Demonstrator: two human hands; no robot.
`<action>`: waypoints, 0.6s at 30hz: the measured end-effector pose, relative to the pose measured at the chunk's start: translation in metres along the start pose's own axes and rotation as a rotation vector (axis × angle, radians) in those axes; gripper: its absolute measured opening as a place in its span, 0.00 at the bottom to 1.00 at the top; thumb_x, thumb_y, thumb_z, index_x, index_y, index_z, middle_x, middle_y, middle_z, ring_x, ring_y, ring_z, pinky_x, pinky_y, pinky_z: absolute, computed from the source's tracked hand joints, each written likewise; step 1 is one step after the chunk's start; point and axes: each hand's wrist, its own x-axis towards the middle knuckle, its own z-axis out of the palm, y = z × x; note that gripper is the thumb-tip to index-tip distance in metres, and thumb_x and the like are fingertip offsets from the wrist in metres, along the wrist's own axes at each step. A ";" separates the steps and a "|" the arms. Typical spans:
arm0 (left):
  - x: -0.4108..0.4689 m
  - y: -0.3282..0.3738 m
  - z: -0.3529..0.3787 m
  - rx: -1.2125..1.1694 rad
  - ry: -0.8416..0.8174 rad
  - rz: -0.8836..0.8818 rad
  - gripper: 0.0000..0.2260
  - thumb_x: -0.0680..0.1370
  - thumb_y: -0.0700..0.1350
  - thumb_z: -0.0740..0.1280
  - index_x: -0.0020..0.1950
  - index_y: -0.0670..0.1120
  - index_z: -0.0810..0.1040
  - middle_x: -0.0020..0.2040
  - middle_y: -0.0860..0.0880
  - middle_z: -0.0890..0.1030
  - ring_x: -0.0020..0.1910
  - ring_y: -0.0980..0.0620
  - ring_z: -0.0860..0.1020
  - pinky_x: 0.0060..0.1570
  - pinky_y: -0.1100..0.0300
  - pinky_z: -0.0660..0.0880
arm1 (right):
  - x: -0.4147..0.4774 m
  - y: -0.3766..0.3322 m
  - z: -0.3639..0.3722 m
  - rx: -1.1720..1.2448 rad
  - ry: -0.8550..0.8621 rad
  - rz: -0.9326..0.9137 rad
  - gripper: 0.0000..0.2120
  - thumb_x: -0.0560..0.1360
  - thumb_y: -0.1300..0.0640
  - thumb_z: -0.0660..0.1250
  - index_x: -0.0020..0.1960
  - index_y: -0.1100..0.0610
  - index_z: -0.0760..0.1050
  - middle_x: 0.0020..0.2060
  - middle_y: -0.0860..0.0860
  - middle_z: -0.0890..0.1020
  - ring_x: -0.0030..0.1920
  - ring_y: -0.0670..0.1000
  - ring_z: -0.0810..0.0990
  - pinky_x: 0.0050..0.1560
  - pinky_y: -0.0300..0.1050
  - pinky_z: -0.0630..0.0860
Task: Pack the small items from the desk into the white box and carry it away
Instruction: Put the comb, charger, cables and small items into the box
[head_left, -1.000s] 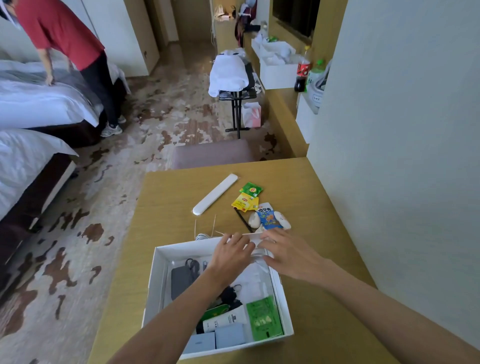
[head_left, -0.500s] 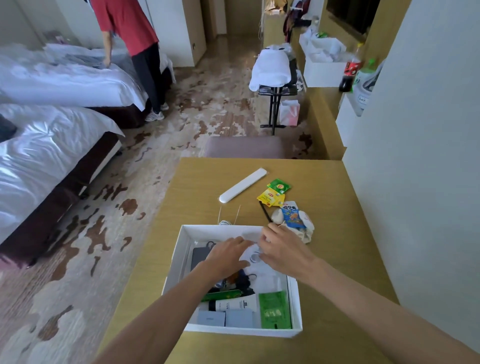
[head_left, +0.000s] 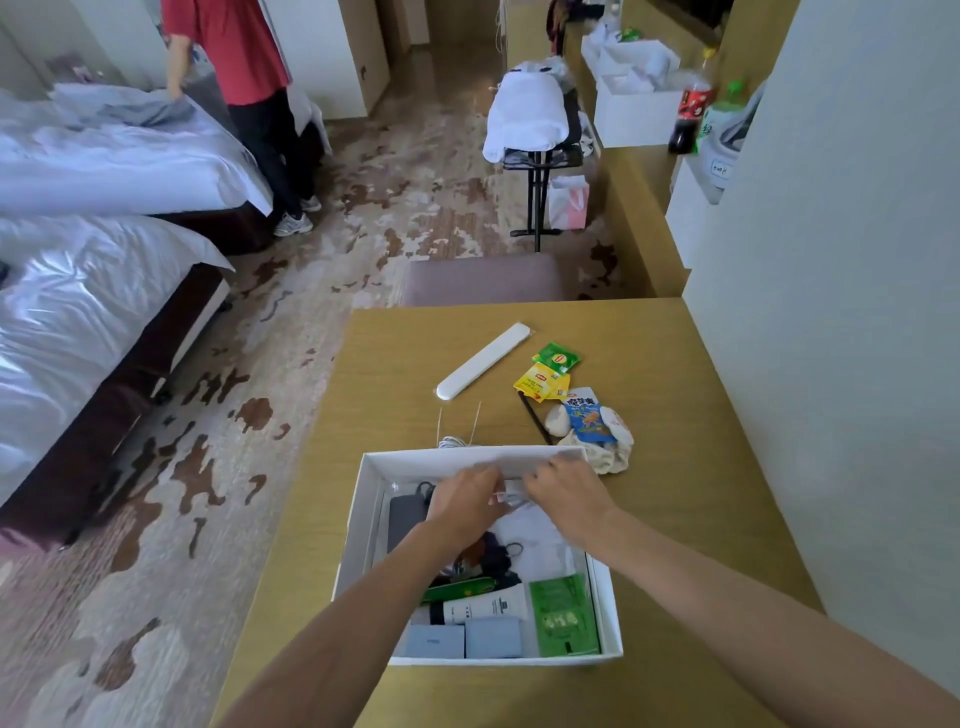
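Observation:
The white box (head_left: 357, 525) stands open on the wooden desk (head_left: 675, 467). It holds a dark adapter (head_left: 405, 519), a white tube (head_left: 485, 608), a green packet (head_left: 563, 616) and two grey-blue boxes (head_left: 462, 640). My left hand (head_left: 465, 509) and my right hand (head_left: 569, 501) meet inside its far end, fingers pinching a thin white packet (head_left: 511, 491) between them. Beyond the box lie a long white case (head_left: 485, 361), green and yellow tea bags (head_left: 543, 382), a black pen (head_left: 535, 418), a blue snack packet (head_left: 589, 421) and a white cable (head_left: 452, 441).
A pale wall (head_left: 831, 364) borders the desk's right side. A padded stool (head_left: 483, 283) stands at the desk's far edge. Two beds (head_left: 78, 312) fill the left, with a person in a red shirt (head_left: 244, 47) beside the far one. A luggage rack (head_left: 540, 156) stands further back.
My two hands have gone from the box's far rim down into the box and closed together on the packet. The view has swung a little to the left.

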 end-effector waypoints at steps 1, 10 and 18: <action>0.002 0.003 0.001 0.001 0.000 -0.021 0.10 0.73 0.53 0.68 0.48 0.49 0.75 0.51 0.48 0.81 0.48 0.45 0.79 0.41 0.55 0.73 | 0.002 -0.002 0.000 -0.021 -0.017 0.023 0.15 0.72 0.66 0.68 0.59 0.58 0.74 0.52 0.54 0.81 0.55 0.57 0.78 0.47 0.49 0.75; 0.006 0.004 0.015 -0.047 -0.047 0.108 0.17 0.75 0.51 0.66 0.62 0.51 0.69 0.61 0.50 0.77 0.57 0.47 0.76 0.44 0.54 0.72 | 0.002 -0.001 0.001 -0.087 -0.049 -0.041 0.09 0.74 0.62 0.67 0.53 0.53 0.78 0.47 0.50 0.83 0.51 0.54 0.81 0.51 0.49 0.71; 0.002 0.000 0.010 0.038 0.023 0.072 0.12 0.76 0.52 0.64 0.57 0.48 0.72 0.58 0.49 0.78 0.55 0.46 0.76 0.41 0.54 0.72 | 0.004 0.002 0.000 -0.086 0.010 -0.022 0.13 0.71 0.67 0.69 0.54 0.57 0.75 0.47 0.52 0.82 0.52 0.57 0.78 0.51 0.51 0.73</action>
